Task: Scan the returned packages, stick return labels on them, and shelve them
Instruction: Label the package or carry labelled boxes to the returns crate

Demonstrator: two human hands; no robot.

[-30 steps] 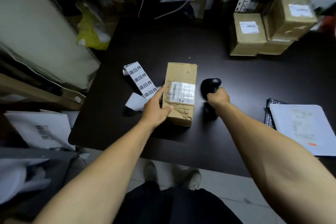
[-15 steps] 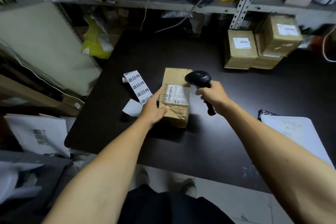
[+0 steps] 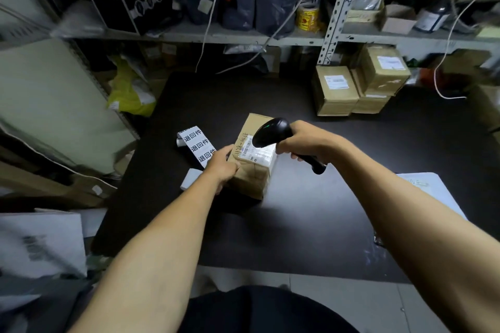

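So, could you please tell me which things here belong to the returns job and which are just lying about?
Job: box, steadied by left hand; scanner in right hand; label strip; shelf.

Lying about: yellow bag, tape roll, white paper, stacked boxes (possibly waiting).

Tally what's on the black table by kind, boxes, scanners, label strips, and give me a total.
Cardboard boxes: 4, one box under the left hand, three in the stack at the back right
Scanners: 1, the scanner in the right hand
Return label strips: 1, the strip
Total: 6
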